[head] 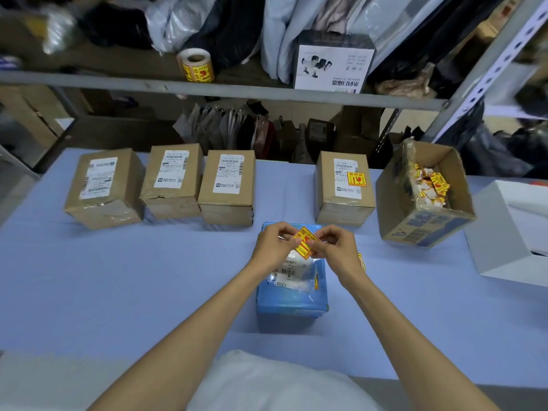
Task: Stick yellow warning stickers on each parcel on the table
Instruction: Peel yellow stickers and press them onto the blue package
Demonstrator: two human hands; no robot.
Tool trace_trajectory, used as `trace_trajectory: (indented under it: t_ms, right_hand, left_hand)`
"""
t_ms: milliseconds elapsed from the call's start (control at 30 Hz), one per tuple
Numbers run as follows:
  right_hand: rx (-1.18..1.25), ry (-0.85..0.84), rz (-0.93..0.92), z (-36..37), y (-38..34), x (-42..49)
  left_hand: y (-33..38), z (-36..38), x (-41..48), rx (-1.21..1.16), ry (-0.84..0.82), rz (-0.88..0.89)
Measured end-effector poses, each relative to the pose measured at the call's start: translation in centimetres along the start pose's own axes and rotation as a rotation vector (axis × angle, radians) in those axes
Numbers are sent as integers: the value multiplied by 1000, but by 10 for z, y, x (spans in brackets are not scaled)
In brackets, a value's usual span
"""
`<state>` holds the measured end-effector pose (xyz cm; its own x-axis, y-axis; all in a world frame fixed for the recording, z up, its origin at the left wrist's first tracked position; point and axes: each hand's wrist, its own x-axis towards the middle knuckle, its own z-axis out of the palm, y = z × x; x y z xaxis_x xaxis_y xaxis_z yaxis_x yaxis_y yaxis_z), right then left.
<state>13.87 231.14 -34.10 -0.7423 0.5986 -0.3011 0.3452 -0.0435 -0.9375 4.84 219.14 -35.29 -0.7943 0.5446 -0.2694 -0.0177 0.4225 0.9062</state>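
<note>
Your left hand (274, 243) and right hand (333, 247) pinch one yellow sticker (305, 241) between their fingertips, fingers closed on its edges. Right beneath them lies the blue parcel (292, 295). Beyond your hands stand four cardboard boxes; only the one (344, 188) nearest your right hand carries a sticker.
</note>
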Motion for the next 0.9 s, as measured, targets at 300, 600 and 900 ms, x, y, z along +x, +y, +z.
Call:
trace_trajectory:
  t_ms: [300, 600, 900]
  right_hand:
    - [71, 51, 8, 1, -2, -4]
    - [26, 83, -3, 0, -4, 0]
    - [30, 87, -13, 0, -7, -2]
  left_hand:
    - [-1, -9, -1, -92, -29, -35]
    - [-1, -14, -2, -33, -100, -82]
    - [0, -17, -4, 4, -136, -66]
